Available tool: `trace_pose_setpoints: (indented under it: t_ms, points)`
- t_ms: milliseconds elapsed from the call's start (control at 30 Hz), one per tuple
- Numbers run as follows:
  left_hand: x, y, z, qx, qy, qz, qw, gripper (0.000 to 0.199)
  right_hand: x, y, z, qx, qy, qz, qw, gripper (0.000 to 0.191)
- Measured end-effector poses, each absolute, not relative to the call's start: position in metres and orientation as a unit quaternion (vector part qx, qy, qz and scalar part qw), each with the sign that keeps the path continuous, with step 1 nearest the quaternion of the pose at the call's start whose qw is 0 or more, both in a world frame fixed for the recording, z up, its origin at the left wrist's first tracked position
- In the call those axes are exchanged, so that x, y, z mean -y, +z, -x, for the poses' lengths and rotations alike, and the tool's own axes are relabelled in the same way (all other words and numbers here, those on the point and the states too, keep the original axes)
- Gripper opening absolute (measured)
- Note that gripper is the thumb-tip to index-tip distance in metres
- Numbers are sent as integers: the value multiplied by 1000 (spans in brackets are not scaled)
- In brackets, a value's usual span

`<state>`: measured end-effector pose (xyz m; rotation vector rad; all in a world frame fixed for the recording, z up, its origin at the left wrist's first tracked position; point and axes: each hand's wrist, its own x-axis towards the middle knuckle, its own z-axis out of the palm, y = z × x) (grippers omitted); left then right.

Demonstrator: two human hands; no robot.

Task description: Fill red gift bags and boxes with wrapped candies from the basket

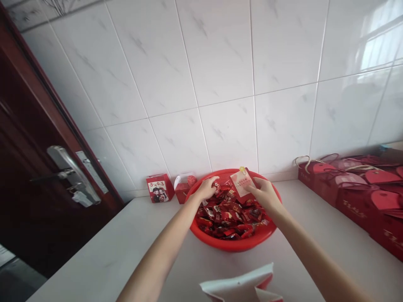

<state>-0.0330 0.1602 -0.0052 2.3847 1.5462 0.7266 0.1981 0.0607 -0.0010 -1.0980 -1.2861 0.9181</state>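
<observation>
A round red plastic basket on the white counter holds a heap of red-wrapped candies. Over the basket's back left part, my left hand has its fingers closed on a small red packet. My right hand, at the back right of the basket, grips a pink and red card with a yellow clip at its top. Nearest to me, an open paper bag, white inside with red outside, is partly cut off by the lower frame edge.
Two small red boxes, one with a couple picture and one open, stand left of the basket by the tiled wall. Red gift bags with rope handles line the right side. A dark red door is at far left.
</observation>
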Motion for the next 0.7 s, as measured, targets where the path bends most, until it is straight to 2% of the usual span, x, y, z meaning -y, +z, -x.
trace_pose_setpoints:
  t_ms: [67,300,367,533,600,700]
  points:
    - [-156,-2,29,-508,232,-825,80,52,-62,-4,-199,545,404,459,574,16]
    - [-146,4,13,-475,151,-866,31,18,-63,-5,-198,545,400,455,580,17]
    - [-145,3,13,-481,123,-868,25,20,-63,-4,-198,547,392,459,580,18]
    - [-142,4,14,-500,56,-864,15,48,-63,-2,-197,541,387,466,584,15]
    - [-140,4,14,-500,22,-866,13,48,-63,0,-195,536,383,464,592,12]
    - [-140,4,11,-505,-33,-862,6,36,-61,3,-194,527,366,473,603,11]
